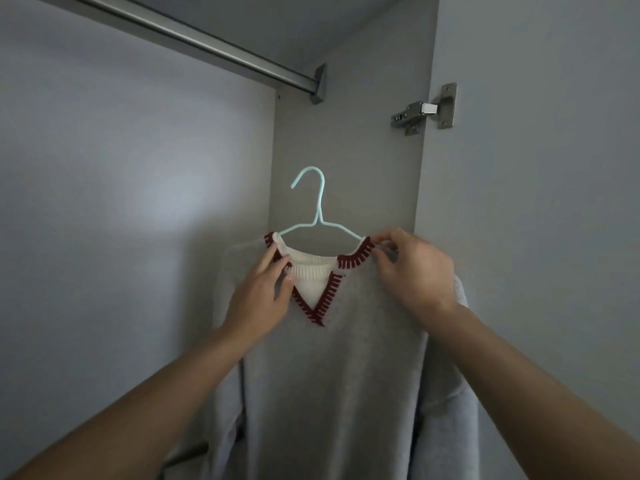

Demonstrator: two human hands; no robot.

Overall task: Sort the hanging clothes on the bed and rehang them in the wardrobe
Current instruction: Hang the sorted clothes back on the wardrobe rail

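Note:
A grey V-neck sweater (346, 375) with a dark red and white stitched collar and a white ribbed inset hangs on a light blue hanger (317, 202). I hold it up inside the wardrobe, below the rail. My left hand (263, 289) pinches the left side of the collar. My right hand (412, 268) pinches the collar's right end at the shoulder. The hanger's hook is free in the air and touches nothing. A metal rail (194, 36) runs across the top, well above the hook.
The wardrobe's grey back wall (104, 168) and side panel (363, 150) enclose the space. A metal door hinge (424, 110) sits on the panel's edge at the upper right. The rail ends in a bracket (320, 83) on the side panel.

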